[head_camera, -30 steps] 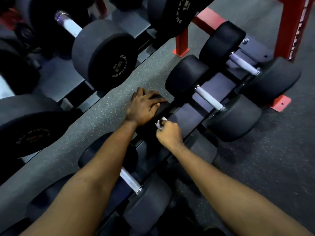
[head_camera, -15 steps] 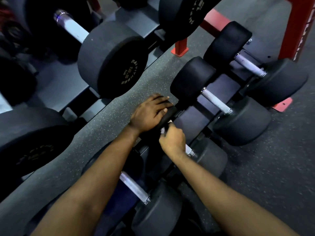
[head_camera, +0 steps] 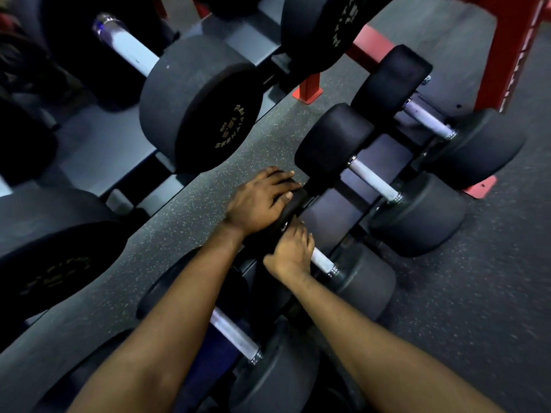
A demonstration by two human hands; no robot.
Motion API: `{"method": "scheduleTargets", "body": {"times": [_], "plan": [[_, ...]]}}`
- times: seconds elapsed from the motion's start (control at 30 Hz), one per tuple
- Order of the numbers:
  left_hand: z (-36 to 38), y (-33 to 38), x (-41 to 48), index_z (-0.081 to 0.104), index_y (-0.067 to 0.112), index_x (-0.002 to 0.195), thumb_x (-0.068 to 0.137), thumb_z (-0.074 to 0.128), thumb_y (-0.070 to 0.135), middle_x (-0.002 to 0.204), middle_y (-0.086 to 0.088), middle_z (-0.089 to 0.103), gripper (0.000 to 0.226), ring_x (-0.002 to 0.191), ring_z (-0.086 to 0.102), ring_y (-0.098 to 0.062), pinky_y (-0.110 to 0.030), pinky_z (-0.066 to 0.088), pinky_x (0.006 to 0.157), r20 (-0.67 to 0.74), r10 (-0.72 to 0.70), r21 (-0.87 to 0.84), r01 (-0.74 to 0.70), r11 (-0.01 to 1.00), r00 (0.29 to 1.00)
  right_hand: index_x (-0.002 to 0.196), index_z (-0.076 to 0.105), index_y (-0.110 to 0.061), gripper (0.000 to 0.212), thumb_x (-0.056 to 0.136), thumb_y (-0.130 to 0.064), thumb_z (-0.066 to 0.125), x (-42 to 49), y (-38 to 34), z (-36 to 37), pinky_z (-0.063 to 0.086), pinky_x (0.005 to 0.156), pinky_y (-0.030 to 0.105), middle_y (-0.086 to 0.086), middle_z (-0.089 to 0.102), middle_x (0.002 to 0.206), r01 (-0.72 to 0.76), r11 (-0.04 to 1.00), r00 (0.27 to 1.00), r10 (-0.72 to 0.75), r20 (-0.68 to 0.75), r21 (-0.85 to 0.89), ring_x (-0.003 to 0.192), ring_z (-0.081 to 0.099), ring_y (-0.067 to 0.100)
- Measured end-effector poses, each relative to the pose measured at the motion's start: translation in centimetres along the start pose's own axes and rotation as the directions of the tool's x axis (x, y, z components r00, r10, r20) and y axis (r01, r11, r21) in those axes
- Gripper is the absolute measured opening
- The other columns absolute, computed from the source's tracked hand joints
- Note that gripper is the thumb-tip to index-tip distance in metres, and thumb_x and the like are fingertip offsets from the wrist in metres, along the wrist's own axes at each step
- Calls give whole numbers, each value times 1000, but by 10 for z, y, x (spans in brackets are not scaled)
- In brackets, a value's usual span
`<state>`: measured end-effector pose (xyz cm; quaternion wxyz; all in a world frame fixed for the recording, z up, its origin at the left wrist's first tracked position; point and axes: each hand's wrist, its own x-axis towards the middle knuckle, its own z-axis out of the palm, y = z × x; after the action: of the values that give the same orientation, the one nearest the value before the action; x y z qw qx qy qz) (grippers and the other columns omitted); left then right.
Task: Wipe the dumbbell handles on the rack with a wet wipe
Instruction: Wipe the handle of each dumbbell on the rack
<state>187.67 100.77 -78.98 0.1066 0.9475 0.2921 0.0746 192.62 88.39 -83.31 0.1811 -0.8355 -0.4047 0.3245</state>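
The chief risk is judged to be an incomplete pass. The wet wipe cannot be seen and is presumably hidden under the right hand (head_camera: 293,253), so it may be bunched or may slip out of the grip. Bare skin rather than cloth would then be dragged along the handle (head_camera: 321,260). The short pale stretch of handle beside the right head (head_camera: 365,283) could be missed if the stroke is stopped short of the collar. If the stroke is carried too far, the knuckles could be knocked against that head. A twisting wipe could also roll the dumbbell (head_camera: 354,293) in the low rack (head_camera: 323,211), and fingers could be caught against the next dumbbell (head_camera: 334,147), which lies just beside it. That rolling seems to be guarded against by the left hand (head_camera: 261,201), which is laid flat on the near head (head_camera: 293,205). Its fingers are nearly straight and spread over the top, and nothing is gripped. The right hand is curled closed round the inner part of the handle, close against the near head. Whether the wipe is actually held inside that grip cannot be told.
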Motion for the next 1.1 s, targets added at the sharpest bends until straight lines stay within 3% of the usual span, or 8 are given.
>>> {"method": "scheduleTargets", "body": {"times": [0.13,0.33,0.43,0.67,0.83,0.93,1.0,1.1], "plan": [[-1,1,1,67,30,128,97,35,43,142,6,57,46,137,44,-22,-35,36,114,-7,-4,-20,4,1000,1000,137,45,-22,53,86,-34,57,38,3,-37,36,108,38,9,58,133,-113,987,959,78,273,112,125,53,31],[0,3,0,66,34,128,98,37,43,142,12,55,42,138,41,-16,-35,40,110,-22,-29,-7,29,1000,999,150,12,1,107,70,-34,73,0,0,-8,9,122,39,17,31,151,45,994,995,-36,93,-98,143,26,29],[0,4,0,66,34,128,98,36,43,142,12,55,42,138,41,-15,-35,40,110,-21,-31,-7,31,1000,999,150,6,5,112,68,-32,74,-3,2,-1,0,122,40,20,25,153,61,989,998,-57,35,-137,144,20,31],[0,5,1,67,34,126,97,37,43,141,12,56,43,138,42,-15,-38,42,108,-26,-33,-21,33,999,999,130,46,-14,58,79,-39,62,38,2,-22,42,104,39,9,61,124,-38,998,982,29,186,42,116,58,30],[0,5,1,67,35,126,98,37,42,141,12,56,41,137,42,-16,-35,40,109,-35,-38,7,38,999,999,149,14,6,108,67,-33,73,-7,0,2,2,122,40,20,30,150,45,990,999,-46,-4,-134,141,26,32],[-1,5,1,66,35,127,98,37,41,141,12,56,41,137,42,-16,-33,39,109,-38,-34,22,35,999,999,151,3,6,115,65,-28,71,-18,2,6,-5,122,42,22,15,156,111,978,993,-118,-26,-175,147,12,34],[2,4,1,67,34,127,99,39,40,141,11,57,40,137,42,-16,-34,40,109,-40,-31,12,31,999,999,148,14,6,106,66,-29,72,-4,4,1,3,122,41,20,33,146,74,986,997,-73,8,-151,139,28,34],[2,4,1,67,33,125,98,39,41,139,9,58,40,135,44,-18,-39,43,107,-43,-27,-10,27,1000,999,135,40,-9,70,74,-33,65,33,5,-21,39,108,38,12,58,126,-12,1000,979,9,202,10,119,55,32]]}}
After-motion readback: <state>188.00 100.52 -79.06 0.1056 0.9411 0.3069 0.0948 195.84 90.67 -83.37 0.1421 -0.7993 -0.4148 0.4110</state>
